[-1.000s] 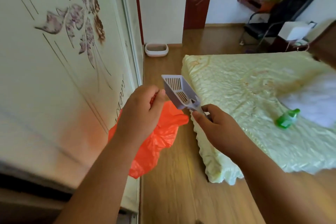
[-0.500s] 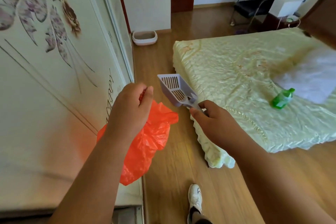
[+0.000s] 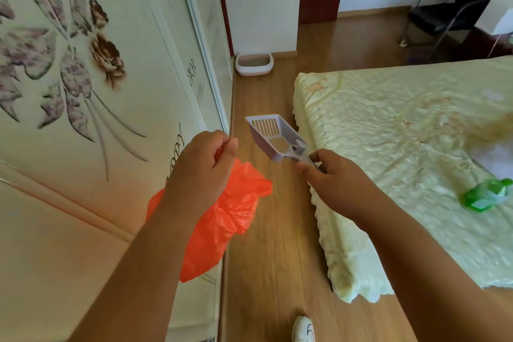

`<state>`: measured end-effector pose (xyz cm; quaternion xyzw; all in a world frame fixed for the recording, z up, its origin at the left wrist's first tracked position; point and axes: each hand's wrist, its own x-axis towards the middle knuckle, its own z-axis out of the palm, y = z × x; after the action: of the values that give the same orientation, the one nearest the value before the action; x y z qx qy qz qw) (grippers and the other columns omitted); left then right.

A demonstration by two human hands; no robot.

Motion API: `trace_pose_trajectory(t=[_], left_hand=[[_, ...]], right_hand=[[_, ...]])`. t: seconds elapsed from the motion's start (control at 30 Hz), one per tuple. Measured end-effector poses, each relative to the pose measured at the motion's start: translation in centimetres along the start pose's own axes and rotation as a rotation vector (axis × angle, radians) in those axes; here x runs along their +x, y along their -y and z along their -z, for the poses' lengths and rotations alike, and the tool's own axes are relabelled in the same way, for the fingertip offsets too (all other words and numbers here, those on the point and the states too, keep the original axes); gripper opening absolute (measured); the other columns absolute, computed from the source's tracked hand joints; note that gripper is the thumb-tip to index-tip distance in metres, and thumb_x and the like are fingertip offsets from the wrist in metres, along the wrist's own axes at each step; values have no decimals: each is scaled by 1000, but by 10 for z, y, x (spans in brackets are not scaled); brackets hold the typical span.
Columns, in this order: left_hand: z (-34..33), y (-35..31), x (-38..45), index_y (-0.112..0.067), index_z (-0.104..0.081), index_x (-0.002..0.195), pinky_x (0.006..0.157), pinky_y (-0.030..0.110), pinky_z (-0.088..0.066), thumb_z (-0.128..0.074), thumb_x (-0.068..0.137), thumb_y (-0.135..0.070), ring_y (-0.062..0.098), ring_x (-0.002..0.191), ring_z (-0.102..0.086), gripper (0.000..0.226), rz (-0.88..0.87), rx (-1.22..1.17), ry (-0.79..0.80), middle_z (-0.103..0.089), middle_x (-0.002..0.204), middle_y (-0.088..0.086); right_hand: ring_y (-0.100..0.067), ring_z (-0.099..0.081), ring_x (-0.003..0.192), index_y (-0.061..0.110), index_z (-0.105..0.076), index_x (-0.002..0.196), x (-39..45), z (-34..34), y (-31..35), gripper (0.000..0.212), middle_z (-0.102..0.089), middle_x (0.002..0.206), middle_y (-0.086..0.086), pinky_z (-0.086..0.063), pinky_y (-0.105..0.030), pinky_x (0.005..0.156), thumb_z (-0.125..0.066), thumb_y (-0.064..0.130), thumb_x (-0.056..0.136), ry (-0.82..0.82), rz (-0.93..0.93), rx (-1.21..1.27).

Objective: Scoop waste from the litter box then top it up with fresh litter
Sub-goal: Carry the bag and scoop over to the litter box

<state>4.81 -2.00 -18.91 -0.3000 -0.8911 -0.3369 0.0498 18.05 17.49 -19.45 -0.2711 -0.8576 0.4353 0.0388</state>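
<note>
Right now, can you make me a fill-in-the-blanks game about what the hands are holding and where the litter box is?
1. The left hand has a grip on an ____ plastic bag.
2. The right hand holds the slotted scoop by its ____.
3. The litter box sits on the ____, by the wall.
4. The green bottle lies on the ____.

Missing words: orange; handle; floor; bed

A slotted grey litter scoop [image 3: 274, 139] is held tilted, well short of the pale pink litter box [image 3: 254, 64] by the wall.
</note>
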Motion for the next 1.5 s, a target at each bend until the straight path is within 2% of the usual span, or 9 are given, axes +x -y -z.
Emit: trace_pose_trajectory(t=[0.13,0.3,0.53,0.67,0.77,0.93,1.1,1.3,1.5], left_hand=[[-13,-11,19,-20,-56,83,69,26,-42,-49,105,-36,11,79,-52,28,2,-24,-16,-53,79,-4],[-29,-16,44,-21,-56,82,68,22,-42,-49,105,-36,8,80,-53,28,27,-6,-25,-54,79,-5],[-53,-10,96,-21,-56,82,67,19,-40,-49,105,-36,8,78,-52,28,35,-23,-21,-52,79,-5],[-71,5,133,-22,-56,83,64,12,-35,-49,105,-37,3,79,-52,28,49,-51,6,-52,78,-9],[-83,20,169,-22,-56,81,63,15,-35,-49,105,-35,6,76,-52,29,28,-91,27,-51,77,-8],[-93,44,243,-19,-56,81,65,20,-39,-49,106,-34,9,76,-52,30,-22,-118,43,-51,76,-6],[-99,64,316,-19,-56,81,67,28,-45,-49,105,-36,10,75,-54,30,-67,-132,27,-53,77,-5],[-105,81,364,-21,-55,79,64,26,-42,-48,105,-38,9,74,-52,32,-89,-105,47,-52,76,-6],[-120,94,405,-19,-56,79,67,24,-43,-49,105,-38,10,75,-53,32,-27,-85,60,-53,77,-3]], right_hand=[[-13,-62,78,21,-62,113,26,23,-6,27,-68,92,2,-45,-25,62,-53,43,101,36,33,-28],[-12,-64,81,23,-62,113,53,41,-11,24,-68,92,4,-48,-26,66,-53,43,102,56,43,-21],[-7,-57,67,23,-62,118,102,46,-19,27,-63,82,8,-38,-20,57,-53,43,101,41,10,-25],[-4,-53,63,24,-63,118,138,41,-18,28,-59,78,11,-35,-18,56,-53,44,101,37,-21,-40],[-3,-53,64,24,-62,117,173,38,-11,29,-57,76,12,-35,-18,57,-52,46,101,30,-41,-79],[-2,-53,69,23,-60,126,240,38,12,36,-54,80,15,-35,-19,59,-51,48,101,-7,-75,-107],[-1,-51,62,25,-61,121,297,39,36,32,-55,75,13,-33,-17,55,-52,47,101,-75,-76,-83],[-2,-51,61,24,-62,120,342,40,41,33,-55,74,13,-34,-18,56,-53,48,100,-80,-95,-71],[-2,-51,64,23,-61,124,396,46,38,35,-56,77,14,-34,-18,57,-52,48,100,-48,-89,-42]])
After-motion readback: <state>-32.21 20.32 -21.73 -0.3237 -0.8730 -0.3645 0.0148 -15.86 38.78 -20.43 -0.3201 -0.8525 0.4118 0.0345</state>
